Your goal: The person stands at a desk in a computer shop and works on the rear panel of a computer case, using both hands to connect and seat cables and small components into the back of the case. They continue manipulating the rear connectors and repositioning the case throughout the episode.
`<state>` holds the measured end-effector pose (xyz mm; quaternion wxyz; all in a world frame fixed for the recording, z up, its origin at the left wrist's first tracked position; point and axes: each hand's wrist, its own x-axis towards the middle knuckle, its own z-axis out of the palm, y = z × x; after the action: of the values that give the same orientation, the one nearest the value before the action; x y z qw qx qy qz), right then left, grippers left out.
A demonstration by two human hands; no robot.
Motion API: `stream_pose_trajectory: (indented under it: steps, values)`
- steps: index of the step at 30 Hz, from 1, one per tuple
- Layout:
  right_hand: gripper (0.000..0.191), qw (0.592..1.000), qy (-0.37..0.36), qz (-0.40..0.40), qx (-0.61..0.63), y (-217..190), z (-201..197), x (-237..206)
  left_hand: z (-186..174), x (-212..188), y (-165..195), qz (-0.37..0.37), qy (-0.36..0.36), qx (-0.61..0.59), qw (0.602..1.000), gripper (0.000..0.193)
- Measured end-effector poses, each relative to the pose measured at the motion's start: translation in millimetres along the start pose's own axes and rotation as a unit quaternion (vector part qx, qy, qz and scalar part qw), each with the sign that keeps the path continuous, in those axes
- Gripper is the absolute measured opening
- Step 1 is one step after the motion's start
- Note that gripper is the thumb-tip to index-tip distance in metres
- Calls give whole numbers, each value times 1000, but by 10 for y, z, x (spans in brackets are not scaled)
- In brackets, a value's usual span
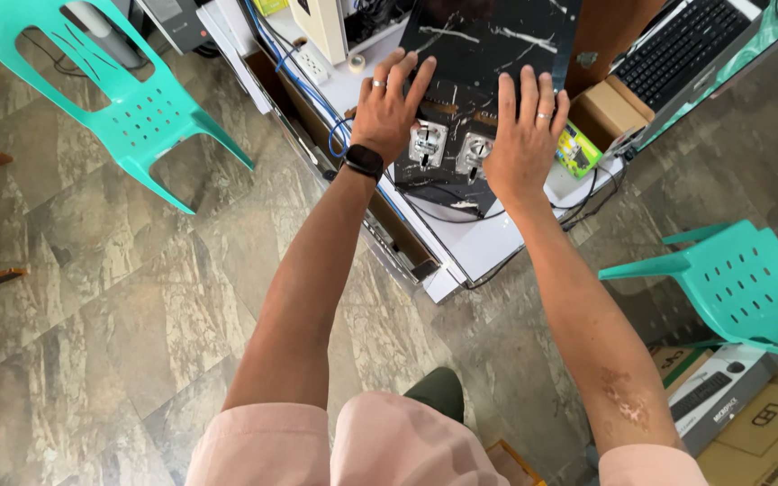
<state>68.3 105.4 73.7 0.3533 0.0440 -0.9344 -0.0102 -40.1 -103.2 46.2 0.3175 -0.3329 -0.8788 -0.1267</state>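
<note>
Pink sleeves (335,445) sit nearest the lens, and both bare forearms reach away from them to a black marble-patterned panel with two metal coin slots (488,54), lying on a white bench (488,247). Left hand (389,112), fingers spread wide, lies flat on the panel's left side by one coin slot (428,144); right hand (524,135) presses flat at its right. Neither grips anything. Its long axis runs away from the person, toward the bench's far edge, both hands equally near.
</note>
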Motion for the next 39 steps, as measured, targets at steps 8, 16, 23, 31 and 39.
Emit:
stream_pose_trajectory:
  steps: [8,16,23,31,39]
  values:
    - [87,999,28,-1,22,-18,5,-36,-13,-1,11,4,13,-25,1000,103]
    - [87,1000,23,6,6,-40,34,-31,-10,10,13,-1,10,-5,1000,106]
    - [89,1000,10,16,20,-46,45,-48,3,3,15,-7,2,10,1000,106]
    - [89,999,9,24,25,-58,55,-39,0,-1,5,-2,8,-5,1000,107]
    - [89,999,16,29,29,-91,73,-28,14,-1,-3,-7,11,-12,1000,107]
